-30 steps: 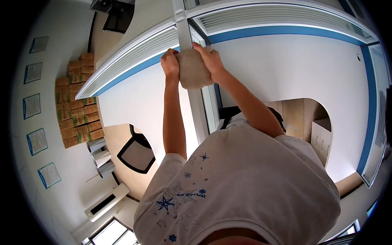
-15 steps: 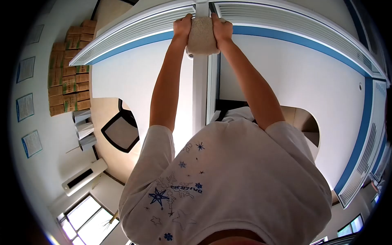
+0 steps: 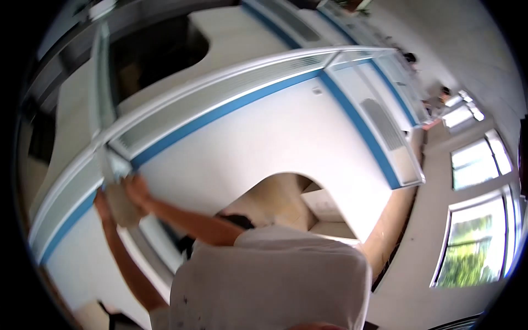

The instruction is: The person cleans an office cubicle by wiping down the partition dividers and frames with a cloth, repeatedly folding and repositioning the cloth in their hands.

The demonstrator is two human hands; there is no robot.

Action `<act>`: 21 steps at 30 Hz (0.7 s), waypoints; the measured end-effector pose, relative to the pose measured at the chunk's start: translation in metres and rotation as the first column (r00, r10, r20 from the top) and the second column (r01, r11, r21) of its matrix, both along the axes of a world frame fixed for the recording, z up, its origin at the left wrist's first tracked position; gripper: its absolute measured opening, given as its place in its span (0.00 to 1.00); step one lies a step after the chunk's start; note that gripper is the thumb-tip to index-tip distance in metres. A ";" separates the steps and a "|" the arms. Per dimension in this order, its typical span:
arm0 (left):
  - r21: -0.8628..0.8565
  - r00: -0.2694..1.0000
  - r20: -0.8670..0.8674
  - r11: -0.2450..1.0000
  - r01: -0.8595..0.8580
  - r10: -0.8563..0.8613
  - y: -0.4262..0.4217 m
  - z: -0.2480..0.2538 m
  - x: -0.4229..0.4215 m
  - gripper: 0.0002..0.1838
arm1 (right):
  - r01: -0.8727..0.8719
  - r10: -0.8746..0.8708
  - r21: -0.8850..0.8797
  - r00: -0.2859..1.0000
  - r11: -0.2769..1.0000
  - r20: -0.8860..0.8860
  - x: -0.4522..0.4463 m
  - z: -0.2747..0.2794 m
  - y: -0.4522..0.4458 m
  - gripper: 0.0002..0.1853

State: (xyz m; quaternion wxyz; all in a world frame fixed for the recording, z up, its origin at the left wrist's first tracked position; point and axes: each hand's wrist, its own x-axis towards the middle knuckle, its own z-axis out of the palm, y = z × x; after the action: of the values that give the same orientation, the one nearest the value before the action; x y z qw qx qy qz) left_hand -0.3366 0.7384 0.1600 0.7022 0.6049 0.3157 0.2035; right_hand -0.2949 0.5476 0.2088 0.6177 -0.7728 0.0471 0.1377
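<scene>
A beige cloth (image 3: 122,206) lies folded over the white frame (image 3: 103,157) of a desk partition, near where the partitions meet. My left hand (image 3: 103,204) is at the cloth's left edge, its fingers closed on it. On the other side, my right hand (image 3: 136,192) grips the right edge. Motion blurs both hands. White desktops (image 3: 247,148) lie on both sides of the partition, each bordered by a blue strip (image 3: 220,122).
Windows (image 3: 473,239) line the right side. Two people (image 3: 437,102) are in the far upper right, beyond the partitions. Below the desk's curved edge stands a white cabinet (image 3: 324,204). A dark area (image 3: 165,60) shows behind the long partition.
The view has swung to the right, so the hands and cloth now appear at the lower left. Both hands keep hold of the cloth. Windows and people have come into view.
</scene>
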 end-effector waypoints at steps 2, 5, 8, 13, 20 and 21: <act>0.019 0.982 -0.190 1.000 0.025 -0.020 -0.003 0.026 -0.005 0.24 | -0.155 0.156 0.044 0.988 0.987 -0.010 0.006 -0.005 -0.004 0.27; 0.196 0.988 -0.153 0.979 0.063 -0.033 0.010 0.001 -0.011 0.23 | -0.187 0.198 0.210 0.980 0.960 -0.034 0.006 0.012 -0.016 0.26; 0.257 0.973 -0.221 0.959 0.117 -0.059 0.016 0.002 0.002 0.20 | -0.245 0.227 0.102 0.961 0.964 0.160 0.019 -0.044 0.016 0.24; 0.895 0.959 -0.267 0.346 0.282 -0.091 0.034 -0.046 -0.006 0.13 | 0.049 -0.045 -0.088 0.998 0.995 0.047 -0.001 -0.073 0.043 0.18; 0.068 0.979 -0.199 0.997 -0.041 0.054 -0.055 0.078 -0.010 0.17 | -0.043 0.071 0.239 0.991 0.970 -0.110 0.010 0.008 -0.010 0.24; 0.123 0.971 -0.224 0.991 -0.056 0.083 -0.061 0.082 -0.012 0.18 | -0.050 0.085 0.267 0.989 0.962 -0.119 0.006 0.009 -0.017 0.24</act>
State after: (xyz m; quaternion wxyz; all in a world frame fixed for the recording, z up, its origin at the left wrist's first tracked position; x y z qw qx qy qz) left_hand -0.3489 0.6779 0.2419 0.6175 0.6525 0.4028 0.1751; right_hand -0.2889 0.5311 0.2182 0.7054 -0.6746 0.0417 0.2134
